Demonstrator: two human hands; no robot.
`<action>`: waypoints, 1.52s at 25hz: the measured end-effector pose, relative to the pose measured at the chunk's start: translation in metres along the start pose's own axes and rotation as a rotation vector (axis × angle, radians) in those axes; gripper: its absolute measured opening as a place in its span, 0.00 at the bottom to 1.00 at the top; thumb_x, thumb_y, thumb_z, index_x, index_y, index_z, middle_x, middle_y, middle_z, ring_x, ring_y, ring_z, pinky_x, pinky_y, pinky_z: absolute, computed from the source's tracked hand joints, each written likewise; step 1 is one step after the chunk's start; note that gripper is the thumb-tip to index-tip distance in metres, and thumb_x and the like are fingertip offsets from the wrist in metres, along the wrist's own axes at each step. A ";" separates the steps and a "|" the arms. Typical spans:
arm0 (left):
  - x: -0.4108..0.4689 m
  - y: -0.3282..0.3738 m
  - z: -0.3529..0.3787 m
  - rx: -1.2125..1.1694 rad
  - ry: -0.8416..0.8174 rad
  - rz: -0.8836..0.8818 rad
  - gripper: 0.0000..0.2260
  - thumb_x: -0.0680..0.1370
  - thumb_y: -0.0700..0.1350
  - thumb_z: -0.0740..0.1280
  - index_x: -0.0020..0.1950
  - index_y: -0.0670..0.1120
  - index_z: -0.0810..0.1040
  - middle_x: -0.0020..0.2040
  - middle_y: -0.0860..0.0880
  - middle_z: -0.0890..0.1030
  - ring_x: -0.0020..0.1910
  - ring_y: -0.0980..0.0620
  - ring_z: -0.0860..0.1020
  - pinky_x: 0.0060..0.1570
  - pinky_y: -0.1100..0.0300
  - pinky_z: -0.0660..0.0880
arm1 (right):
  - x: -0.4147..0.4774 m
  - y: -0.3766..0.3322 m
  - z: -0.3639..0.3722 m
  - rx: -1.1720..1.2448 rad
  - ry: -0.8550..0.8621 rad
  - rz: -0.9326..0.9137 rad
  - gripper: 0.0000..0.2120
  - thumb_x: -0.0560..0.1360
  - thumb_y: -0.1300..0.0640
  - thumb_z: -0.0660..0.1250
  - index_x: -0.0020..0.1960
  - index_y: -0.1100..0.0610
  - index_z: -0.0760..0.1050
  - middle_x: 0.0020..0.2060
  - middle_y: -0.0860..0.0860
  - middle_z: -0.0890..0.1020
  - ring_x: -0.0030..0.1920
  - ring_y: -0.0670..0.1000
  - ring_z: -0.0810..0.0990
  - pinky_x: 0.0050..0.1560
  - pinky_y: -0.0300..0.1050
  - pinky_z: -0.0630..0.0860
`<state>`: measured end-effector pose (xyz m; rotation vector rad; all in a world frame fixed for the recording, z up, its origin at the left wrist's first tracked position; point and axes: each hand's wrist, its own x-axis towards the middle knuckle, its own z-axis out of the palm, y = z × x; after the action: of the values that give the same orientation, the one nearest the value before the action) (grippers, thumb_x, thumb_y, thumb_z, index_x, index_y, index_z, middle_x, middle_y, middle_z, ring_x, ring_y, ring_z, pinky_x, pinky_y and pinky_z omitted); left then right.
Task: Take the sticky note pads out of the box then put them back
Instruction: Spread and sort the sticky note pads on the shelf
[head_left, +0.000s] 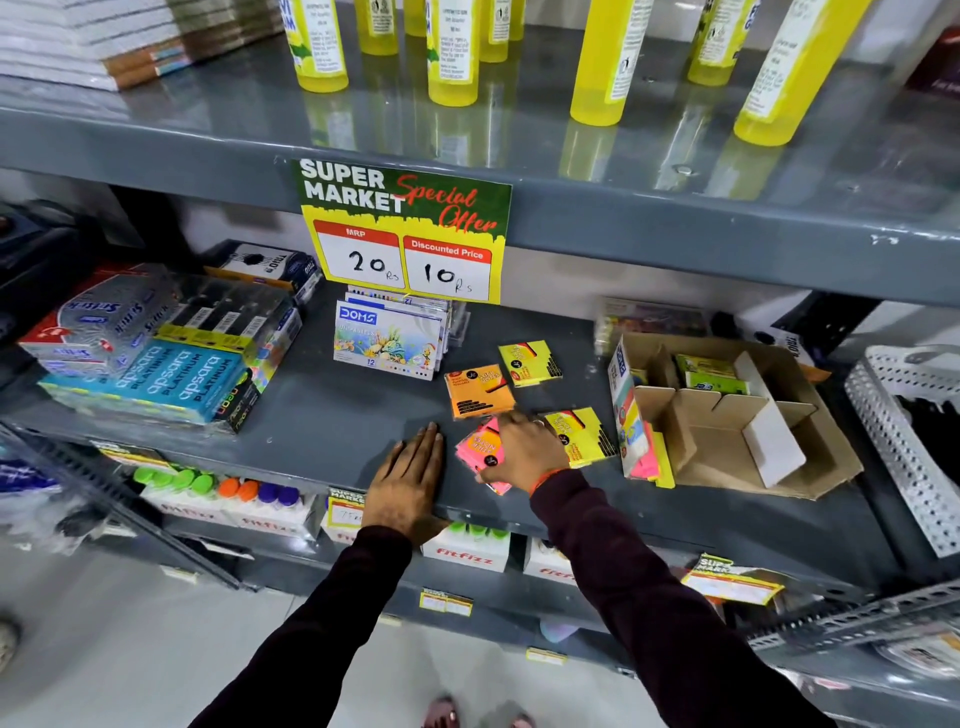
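1. Nearest you, your left hand (410, 483) lies flat and spread wide on the near edge of the grey metal shelf (332, 415), holding nothing.
2. Far right stands the open brown cardboard box (737, 415) with white dividers; a green pack (711, 375) sits in a far compartment, and pink and yellow pads (652, 457) lean at its near left corner.
3. Your right hand (524, 449) curls over the pink sticky note pads (480, 449), fingers closed on them, just left of the box.
4. Three more pads lie loose: a yellow pad (584, 436) touching your right hand, an orange pad (478, 391) beyond it, and another yellow pad (530, 362) farther back.
5. I cannot tell whether you are laying out or gathering. If gathering, lift the pink pads clear and carry them right, into an open compartment.
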<state>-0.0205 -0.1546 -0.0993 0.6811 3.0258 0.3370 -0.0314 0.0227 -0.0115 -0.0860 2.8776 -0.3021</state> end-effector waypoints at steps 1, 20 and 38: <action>0.000 0.000 0.000 0.002 0.000 0.003 0.56 0.50 0.65 0.77 0.69 0.38 0.63 0.66 0.38 0.73 0.62 0.41 0.75 0.66 0.52 0.57 | 0.000 0.002 0.002 0.008 0.014 0.012 0.37 0.66 0.42 0.74 0.67 0.61 0.67 0.65 0.58 0.74 0.65 0.60 0.74 0.67 0.52 0.68; 0.000 0.001 -0.003 0.013 -0.039 -0.013 0.49 0.57 0.64 0.72 0.70 0.38 0.62 0.68 0.39 0.72 0.65 0.43 0.72 0.69 0.54 0.53 | 0.052 0.047 -0.044 0.130 0.195 0.412 0.27 0.70 0.45 0.72 0.61 0.62 0.75 0.62 0.62 0.78 0.63 0.62 0.76 0.59 0.52 0.76; 0.000 -0.002 0.003 0.095 0.155 0.057 0.36 0.68 0.59 0.61 0.67 0.34 0.70 0.67 0.37 0.72 0.64 0.41 0.72 0.65 0.48 0.64 | 0.026 0.042 -0.071 0.212 0.343 0.377 0.27 0.67 0.41 0.71 0.51 0.65 0.79 0.51 0.63 0.84 0.54 0.62 0.82 0.51 0.49 0.77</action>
<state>-0.0211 -0.1552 -0.1030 0.7841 3.1914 0.2601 -0.0759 0.0756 0.0404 0.5928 3.0822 -0.5913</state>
